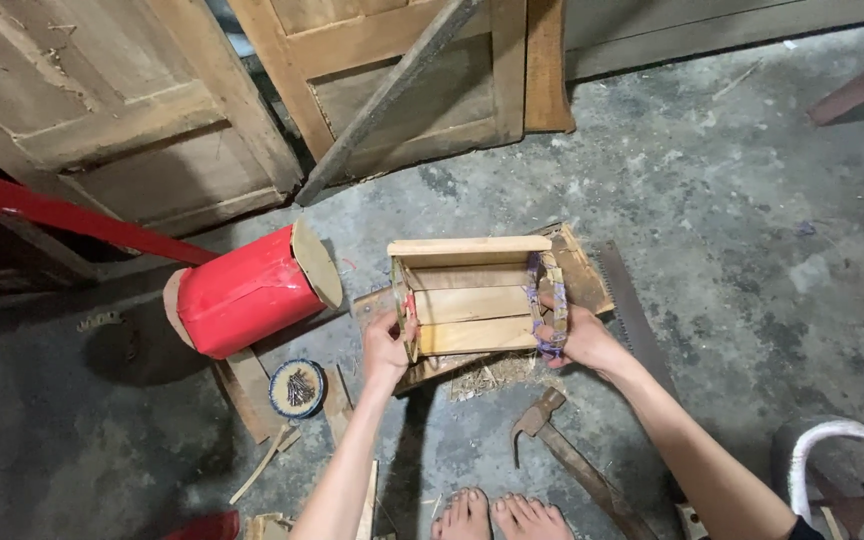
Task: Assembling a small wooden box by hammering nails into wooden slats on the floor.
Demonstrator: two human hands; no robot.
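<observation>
The small wooden crate (472,295) sits low over the concrete floor (732,200), straight ahead of the person, its long axis running left to right between both hands. The left hand (387,350) clamps the left end panel and the right hand (577,335) grips the right end; both are equally near. A hammer (562,455) lies just below, nearer the right hand, and a dish of nails (298,388) lies to the left.

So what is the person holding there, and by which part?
A small wooden box frame, held by its two ends: left hand on the left end, right hand on the right end.
</observation>
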